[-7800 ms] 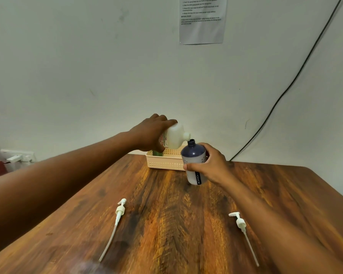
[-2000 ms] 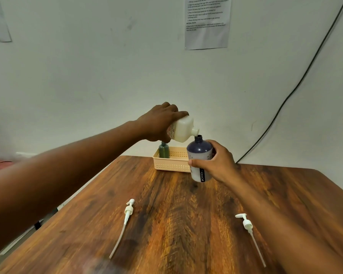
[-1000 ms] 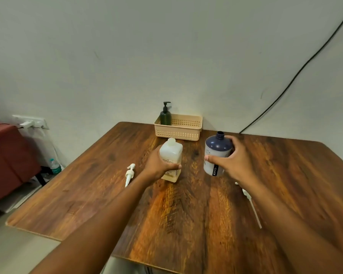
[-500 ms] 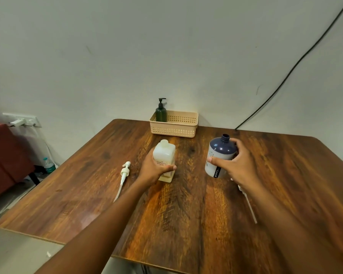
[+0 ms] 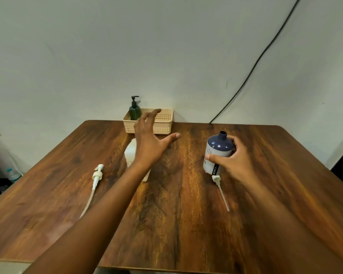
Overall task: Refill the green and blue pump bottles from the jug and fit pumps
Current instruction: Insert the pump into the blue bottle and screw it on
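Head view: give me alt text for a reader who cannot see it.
On a wooden table, the right hand grips an open blue bottle while the left hand, fingers spread, hovers above a white jug. Two loose pumps lie on the table, and a green pump bottle stands in a basket.

**Left hand spread above the jug, right hand on the blue bottle**

The left hand [image 5: 150, 142] hangs open over the table [image 5: 176, 204], fingers spread, partly hiding the white jug [image 5: 130, 155] standing beneath it. The right hand [image 5: 235, 162] grips the uncapped blue bottle [image 5: 216, 153], which is tilted. One pump [image 5: 96, 179] lies left of the jug; another pump [image 5: 220, 187] lies just below the bottle. The green bottle [image 5: 135, 111], pump fitted, stands in the basket [image 5: 164, 123] at the wall.
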